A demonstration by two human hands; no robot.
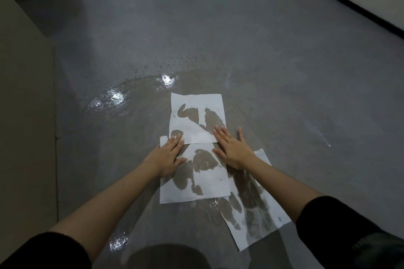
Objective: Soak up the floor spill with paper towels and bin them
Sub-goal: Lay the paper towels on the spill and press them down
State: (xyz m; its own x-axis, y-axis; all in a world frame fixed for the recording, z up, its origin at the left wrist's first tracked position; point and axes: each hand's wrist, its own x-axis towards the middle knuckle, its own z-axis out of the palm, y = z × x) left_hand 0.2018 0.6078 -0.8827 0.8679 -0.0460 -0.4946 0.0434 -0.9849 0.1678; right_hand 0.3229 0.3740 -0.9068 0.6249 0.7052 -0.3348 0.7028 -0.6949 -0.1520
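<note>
Three white paper towels lie flat on the wet grey floor, each blotched with dark soaked patches. The far towel [192, 129] overlaps the middle towel [216, 188], and the near towel [258, 218] lies angled at the lower right. My left hand [167, 157] presses flat, fingers together, on the left edge where the far and middle towels meet. My right hand [232, 149] presses flat with fingers spread on the far towel's near right corner. Neither hand grips anything. The spill [131, 91] spreads as a shiny brownish film beyond the towels.
A pale wall or cabinet side [24, 116] runs along the left. A black skirting strip [341, 0] under a white wall crosses the top right. Glare spots shine on the wet floor [115, 96] left of the towels. No bin is in view.
</note>
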